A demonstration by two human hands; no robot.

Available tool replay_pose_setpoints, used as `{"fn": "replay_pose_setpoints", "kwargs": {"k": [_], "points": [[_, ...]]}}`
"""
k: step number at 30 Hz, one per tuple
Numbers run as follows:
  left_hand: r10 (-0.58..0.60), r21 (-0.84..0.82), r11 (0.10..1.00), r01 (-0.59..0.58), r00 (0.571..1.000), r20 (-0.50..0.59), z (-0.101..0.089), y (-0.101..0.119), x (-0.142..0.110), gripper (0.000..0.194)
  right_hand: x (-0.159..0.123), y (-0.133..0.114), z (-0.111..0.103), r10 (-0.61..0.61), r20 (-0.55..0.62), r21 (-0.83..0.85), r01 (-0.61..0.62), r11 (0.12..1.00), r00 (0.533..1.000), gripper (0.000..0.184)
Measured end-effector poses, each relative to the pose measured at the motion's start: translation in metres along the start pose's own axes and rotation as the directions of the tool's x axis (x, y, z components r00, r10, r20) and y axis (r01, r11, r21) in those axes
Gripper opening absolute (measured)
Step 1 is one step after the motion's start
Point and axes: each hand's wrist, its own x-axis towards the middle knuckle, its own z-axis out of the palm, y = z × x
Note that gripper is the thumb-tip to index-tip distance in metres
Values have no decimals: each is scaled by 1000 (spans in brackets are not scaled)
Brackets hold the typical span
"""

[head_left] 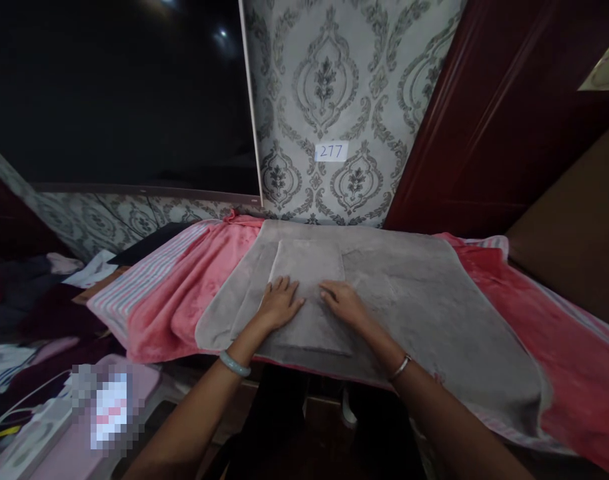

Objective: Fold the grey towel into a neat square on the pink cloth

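A folded grey plush cloth lies as a flat rectangle on a wider spread of grey plush cloth. My left hand rests flat on the folded piece near its left side, fingers spread. Across from it, my right hand touches the same piece near its right edge, with fingers slightly bent and thumb apart. Neither hand grips anything that I can see. Both pieces share much the same grey, so where one ends is hard to make out in places.
Under the grey cloth lies a pink-red blanket with a striped underside. A large dark screen hangs at back left; a paper label reads 277 on the wall. A power strip lies on a pink surface at lower left.
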Motion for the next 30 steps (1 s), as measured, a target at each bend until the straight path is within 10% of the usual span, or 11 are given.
{"fn": "replay_pose_setpoints", "kwargs": {"k": [6, 12, 30], "points": [[15, -57, 998, -24, 989, -149, -17, 1, 54, 52, 64, 4, -14, 137, -217, -58, -153, 987, 966, 54], [-56, 39, 997, 59, 996, -72, 2, -12, 100, 59, 70, -7, 19, 160, -54, -234, -168, 958, 986, 57], [-102, 68, 991, 111, 987, -125, 20, -17, 98, 66, 119, 6, 11, 212, -82, -272, -226, 935, 974, 59]]}}
